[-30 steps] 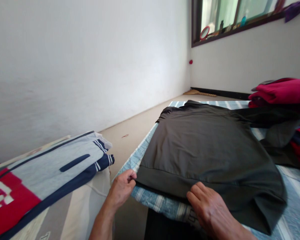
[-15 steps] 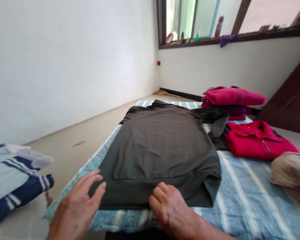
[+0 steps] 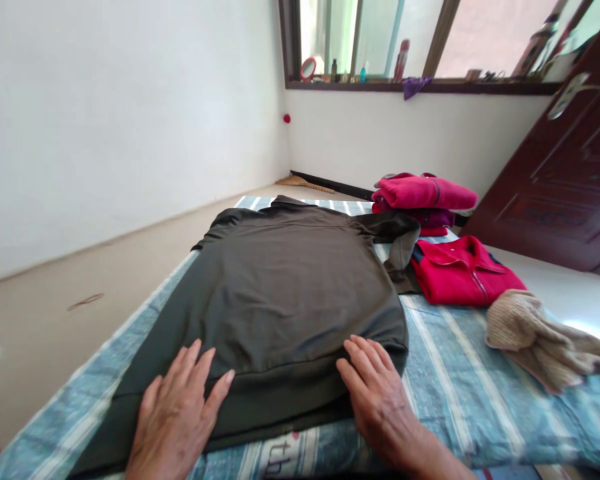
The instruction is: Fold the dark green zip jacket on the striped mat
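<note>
Risking a slip of the dark collared top (image 3: pixel 290 287), spread broadly over the blue striped cloth (image 3: pixel 455 393), past the near-left edge, probably through the weight of the hem (image 3: pixel 275 403) corner trailing there. Likely also to set a crease at lower right if pressed hard beside the bunched side fold (image 3: pixel 396 327). Apt, on a sharp tug, to drag the folded red zip-neck top (image 3: pixel 465 273) askew, given the bent sleeve (image 3: pixel 404 250) lying close by; impossible to tell whether touching. For the left hand (image 3: pixel 180 400): laid palm down across the hem, with fingers extended, slightly spread, and thumb angled outward; gripping nothing visible. For the right hand (image 3: pixel 377 390): reached in from lower right, with fingers nearly straight, close together, and resting on the fabric near the fold; no pinch visible, palm underside hidden.
</note>
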Demonstrator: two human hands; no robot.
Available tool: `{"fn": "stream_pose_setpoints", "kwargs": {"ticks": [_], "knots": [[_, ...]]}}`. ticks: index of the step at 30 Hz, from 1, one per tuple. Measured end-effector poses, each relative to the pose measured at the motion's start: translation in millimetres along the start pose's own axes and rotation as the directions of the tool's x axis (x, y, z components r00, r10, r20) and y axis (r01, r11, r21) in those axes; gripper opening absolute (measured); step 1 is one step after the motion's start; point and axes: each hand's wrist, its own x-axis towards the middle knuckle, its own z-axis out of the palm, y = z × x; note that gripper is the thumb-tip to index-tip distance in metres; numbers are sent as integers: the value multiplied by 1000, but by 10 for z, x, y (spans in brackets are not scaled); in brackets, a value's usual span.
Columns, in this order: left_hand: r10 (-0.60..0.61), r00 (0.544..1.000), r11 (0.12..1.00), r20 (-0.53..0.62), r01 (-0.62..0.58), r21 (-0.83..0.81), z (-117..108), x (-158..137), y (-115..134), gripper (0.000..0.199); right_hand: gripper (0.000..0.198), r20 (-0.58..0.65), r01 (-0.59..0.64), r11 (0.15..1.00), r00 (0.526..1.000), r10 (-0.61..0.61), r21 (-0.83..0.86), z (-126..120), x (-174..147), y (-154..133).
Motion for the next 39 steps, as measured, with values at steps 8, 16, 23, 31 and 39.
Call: {"fn": "stream_pose_setpoints", "kwargs": {"ticks": [8,16,23,31,39], "knots": [[16,1000,1000,-17,-16,-23,-11,13,15,54,35,-33,-179,972,984,176,-153,-134,-303,374],[3,1000,998,-23,-4,-58,-31,23,13,45,35,-90,-257,958,965,247,-124,-200,-447,356],[-10,1000,998,-20,9,-66,-36,27,29,45,18,-75,-311,935,950,302,-170,-195,-416,319],[45,999,998,-21,-46,-33,-34,16,12,53,15,-44,-304,941,953,301,-150,-314,-425,374],[37,999,999,-4,-37,-21,-45,23,24,51,12,-126,-368,927,926,356,-79,-557,-719,462]]}}
